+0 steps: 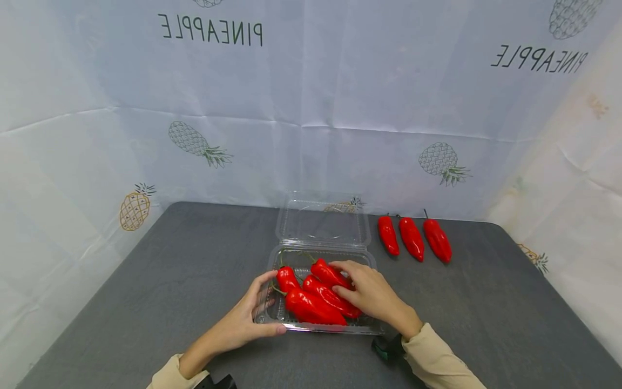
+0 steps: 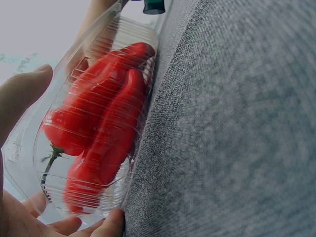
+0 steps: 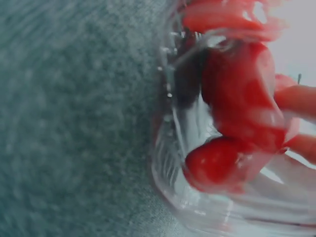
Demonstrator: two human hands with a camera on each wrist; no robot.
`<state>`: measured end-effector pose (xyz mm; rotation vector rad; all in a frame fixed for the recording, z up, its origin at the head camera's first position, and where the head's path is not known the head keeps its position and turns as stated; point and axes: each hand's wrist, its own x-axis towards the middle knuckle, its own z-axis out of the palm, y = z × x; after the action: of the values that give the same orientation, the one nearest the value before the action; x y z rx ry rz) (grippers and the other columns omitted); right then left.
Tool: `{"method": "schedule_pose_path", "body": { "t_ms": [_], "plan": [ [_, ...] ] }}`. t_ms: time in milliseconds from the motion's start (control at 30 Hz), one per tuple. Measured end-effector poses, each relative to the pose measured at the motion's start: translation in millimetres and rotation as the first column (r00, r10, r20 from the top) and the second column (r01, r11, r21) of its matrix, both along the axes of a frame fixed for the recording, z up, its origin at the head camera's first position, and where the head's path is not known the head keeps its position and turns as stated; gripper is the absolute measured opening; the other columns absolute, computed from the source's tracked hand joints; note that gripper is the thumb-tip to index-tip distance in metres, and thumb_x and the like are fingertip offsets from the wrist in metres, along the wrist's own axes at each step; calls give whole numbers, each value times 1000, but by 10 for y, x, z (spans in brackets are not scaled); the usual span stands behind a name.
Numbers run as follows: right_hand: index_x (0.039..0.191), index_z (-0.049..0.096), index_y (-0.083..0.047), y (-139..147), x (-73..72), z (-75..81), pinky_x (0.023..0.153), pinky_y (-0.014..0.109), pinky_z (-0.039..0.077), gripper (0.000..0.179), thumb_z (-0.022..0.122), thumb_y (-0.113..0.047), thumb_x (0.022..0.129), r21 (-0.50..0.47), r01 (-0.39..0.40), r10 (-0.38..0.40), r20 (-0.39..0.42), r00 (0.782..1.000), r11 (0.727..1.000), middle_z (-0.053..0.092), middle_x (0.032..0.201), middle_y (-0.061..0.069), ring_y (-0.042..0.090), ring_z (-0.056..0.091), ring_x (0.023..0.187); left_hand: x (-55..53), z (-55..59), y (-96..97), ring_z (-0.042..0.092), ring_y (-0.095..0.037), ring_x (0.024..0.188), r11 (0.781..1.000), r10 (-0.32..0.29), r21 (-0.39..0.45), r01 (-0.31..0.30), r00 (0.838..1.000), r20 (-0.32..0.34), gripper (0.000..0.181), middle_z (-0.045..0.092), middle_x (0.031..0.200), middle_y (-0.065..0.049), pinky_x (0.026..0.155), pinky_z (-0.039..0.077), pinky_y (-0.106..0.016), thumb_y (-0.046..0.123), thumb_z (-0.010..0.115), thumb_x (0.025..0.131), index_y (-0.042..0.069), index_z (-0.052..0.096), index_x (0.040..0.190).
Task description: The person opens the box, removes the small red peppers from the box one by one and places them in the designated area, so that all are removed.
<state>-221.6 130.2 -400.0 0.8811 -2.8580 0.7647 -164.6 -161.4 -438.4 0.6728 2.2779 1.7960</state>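
A clear plastic clamshell container (image 1: 320,328) lies on the table with its lid (image 1: 323,224) laid open toward the back. Several red peppers (image 1: 311,309) with green stems rest inside, side by side and overlapping. At the container's left end, my left hand (image 1: 238,323) grips it, thumb at the front edge and fingers along the side. In the left wrist view, peppers (image 2: 94,113) show through the ribbed wall. My right hand (image 1: 371,289) reaches in from the right, holding a red pepper (image 1: 326,273) at the back between thumb and fingers. Fingers (image 3: 298,102) appear beside the peppers in the blurred right wrist view.
Three more red peppers (image 1: 411,239) lie in a row at the back right of the dark grey table (image 1: 204,270). Behind and at the sides hangs a white cloth (image 1: 311,92) printed with pineapples. A dark wrist device (image 1: 389,348) sits by my right sleeve.
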Motion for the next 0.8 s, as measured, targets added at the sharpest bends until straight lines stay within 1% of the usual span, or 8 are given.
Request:
{"method": "schedule_pose_path", "body": {
  "t_ms": [167,300,533,700,800],
  "plan": [
    [134,58,-9,37,-22,11,71,19,58,50,75,-19,88,-76,-26,29,34,999,997,69,121,6,15,71,88,-2,4,3,25,-47,147,1000,2,-8,-2,1000,12,95,20,160,-20,114,35,-52,18,79,83,9,17,153],
    [135,57,-8,74,-40,24,74,21,60,51,75,-20,89,-119,-37,45,61,997,992,68,124,7,15,71,90,-5,4,6,25,-47,147,1000,3,-10,-3,1000,16,95,20,160,-20,114,35,-52,18,79,83,9,17,153],
    [139,53,-6,113,-49,65,68,17,58,54,73,-17,90,-213,-36,71,156,985,976,67,119,9,12,69,86,-5,0,9,25,-47,147,1000,0,1,0,1000,11,95,20,160,-20,114,36,-52,17,79,83,8,17,153],
    [140,51,-5,116,-36,99,68,18,59,55,73,-17,90,-234,-26,65,163,984,972,67,120,11,12,68,85,-4,1,6,25,-47,148,1000,2,2,-2,1000,16,95,19,161,-20,114,35,-52,17,79,83,9,17,153],
    [140,51,-5,118,-29,126,72,21,61,55,72,-17,90,-249,-27,66,151,986,968,66,123,12,16,71,89,-1,2,4,25,-47,148,1000,9,-8,-8,1000,17,95,19,160,-20,114,36,-51,18,79,83,9,17,154]
  ]
}}
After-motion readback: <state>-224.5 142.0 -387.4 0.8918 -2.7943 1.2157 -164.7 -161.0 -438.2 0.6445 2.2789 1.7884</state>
